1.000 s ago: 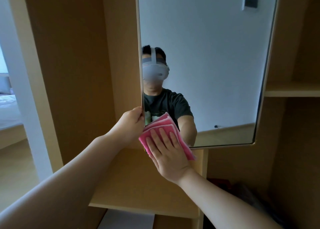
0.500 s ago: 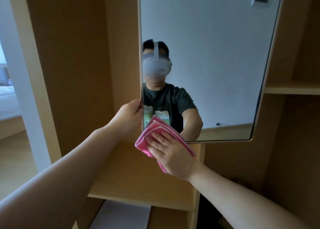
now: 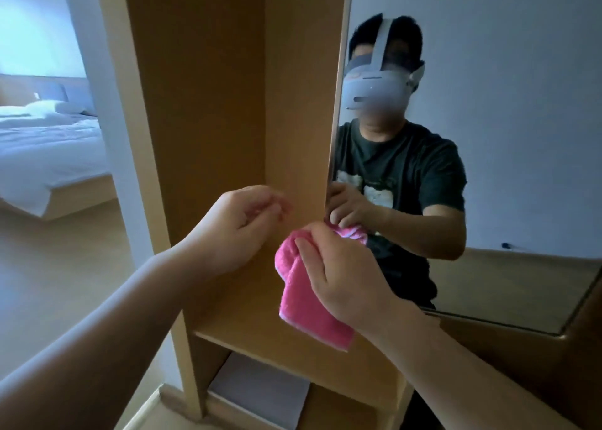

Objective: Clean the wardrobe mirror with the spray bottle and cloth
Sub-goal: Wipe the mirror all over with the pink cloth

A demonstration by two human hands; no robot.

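The right hand [image 3: 338, 276] grips a pink cloth [image 3: 304, 302], thumb and fingers pinched around its bunched upper part near the lower left corner of the mirror [image 3: 508, 136]. The rest of the cloth hangs down in a loose fold below the hand, in front of the wooden shelf [image 3: 260, 325] of the wardrobe [image 3: 208, 104]. The cloth's top sits right at the mirror's left edge; whether it touches the glass cannot be told.

The left hand [image 3: 241, 224] is held in the air just left of the mirror's edge, empty, its fingers loosely curled and blurred, clear of both the frame and the cloth. Both bare forearms reach in from the bottom of the view.

The mirror is tilted, its lower edge slanting down to the right. It reflects the person in a dark T-shirt wearing a white headset, both hands and a bit of the pink cloth, with a plain pale wall behind.

At the far left, beyond the wardrobe's side panel, a bed [image 3: 45, 156] with white bedding stands on a light wooden floor [image 3: 65, 283].
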